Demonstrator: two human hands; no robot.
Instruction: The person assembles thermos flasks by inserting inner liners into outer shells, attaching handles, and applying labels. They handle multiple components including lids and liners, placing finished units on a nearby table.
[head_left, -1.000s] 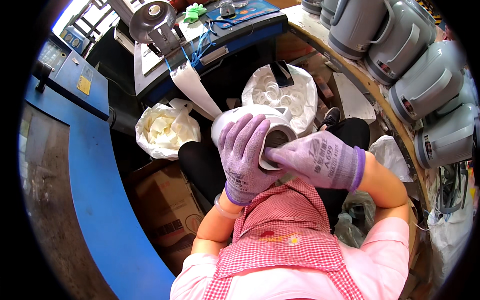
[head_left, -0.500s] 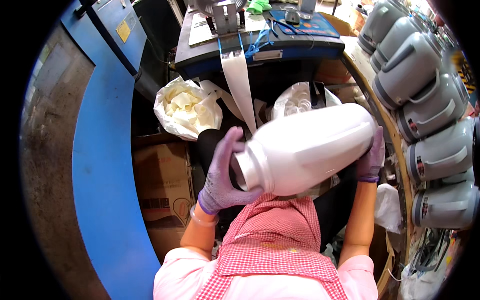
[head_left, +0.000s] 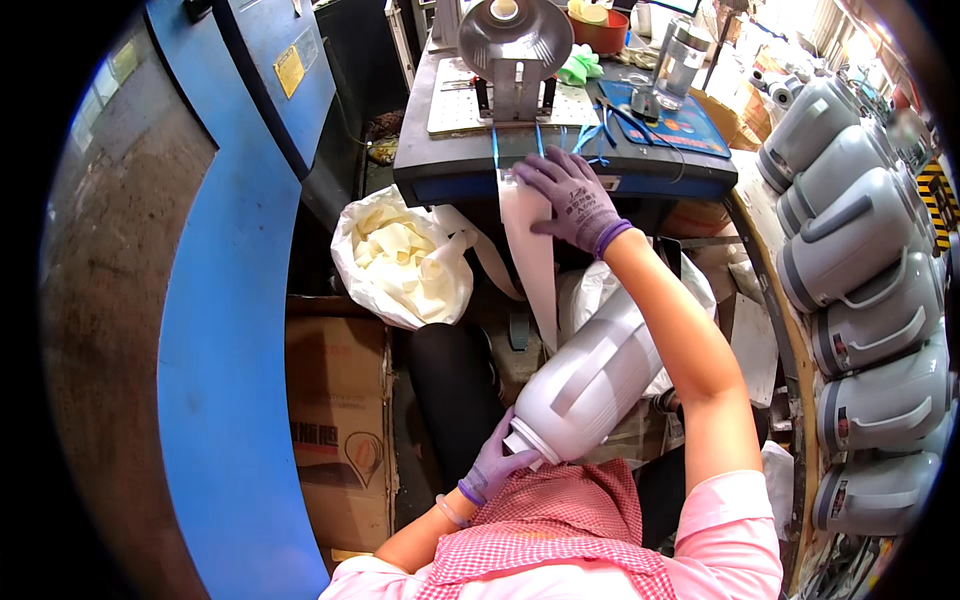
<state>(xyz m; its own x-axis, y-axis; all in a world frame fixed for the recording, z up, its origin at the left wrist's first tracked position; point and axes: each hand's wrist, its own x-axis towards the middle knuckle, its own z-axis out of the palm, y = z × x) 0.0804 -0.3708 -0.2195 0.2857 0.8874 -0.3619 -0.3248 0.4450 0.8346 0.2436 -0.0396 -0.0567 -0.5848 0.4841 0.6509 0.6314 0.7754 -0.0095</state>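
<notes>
Flask body (head_left: 592, 378): pale, tilted over the lap, neck toward lower left, far end partly behind right forearm
Left hand (head_left: 498, 465): purple glove, fingers clamped on flask neck
Right hand (head_left: 575, 203): fingers and thumb apart, over upper part of pale strip (head_left: 530, 270); can't tell if touching
Strip: hangs from front of table (head_left: 430, 165)
White bag (head_left: 455, 290): left of strip, cream pieces inside
Grey jugs (head_left: 862, 230): rowed along right side
</notes>
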